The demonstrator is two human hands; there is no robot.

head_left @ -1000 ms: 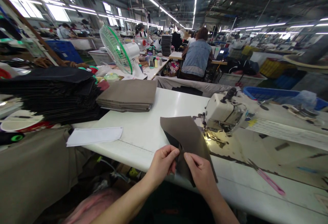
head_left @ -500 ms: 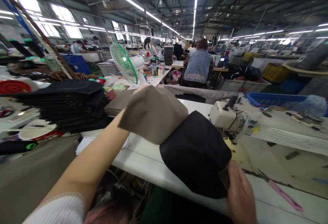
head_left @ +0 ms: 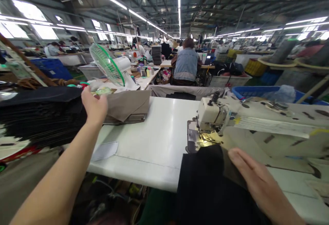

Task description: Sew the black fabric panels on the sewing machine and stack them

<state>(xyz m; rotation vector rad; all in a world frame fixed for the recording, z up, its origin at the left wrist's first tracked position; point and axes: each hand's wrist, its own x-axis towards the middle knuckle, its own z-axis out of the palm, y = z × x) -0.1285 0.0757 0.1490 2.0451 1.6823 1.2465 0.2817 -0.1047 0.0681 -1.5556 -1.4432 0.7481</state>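
Right hand [head_left: 259,180]: black cloth [head_left: 203,184] is held here, with fingers nearly straight and close together beside its brown strip [head_left: 231,166].
Left hand [head_left: 95,105]: half curled at the brown pile [head_left: 131,103], well left of the sewing machine [head_left: 212,113]; whether anything is pinched cannot be told.
Black cloth: held up just in front of the sewing machine, its visible length pointed from the needle toward the wearer.
Around: dark stack [head_left: 38,118], white patch [head_left: 106,150] and fan [head_left: 110,63] are spread left of the sewing machine.
In the way: the near tabletop is hidden by the black cloth.
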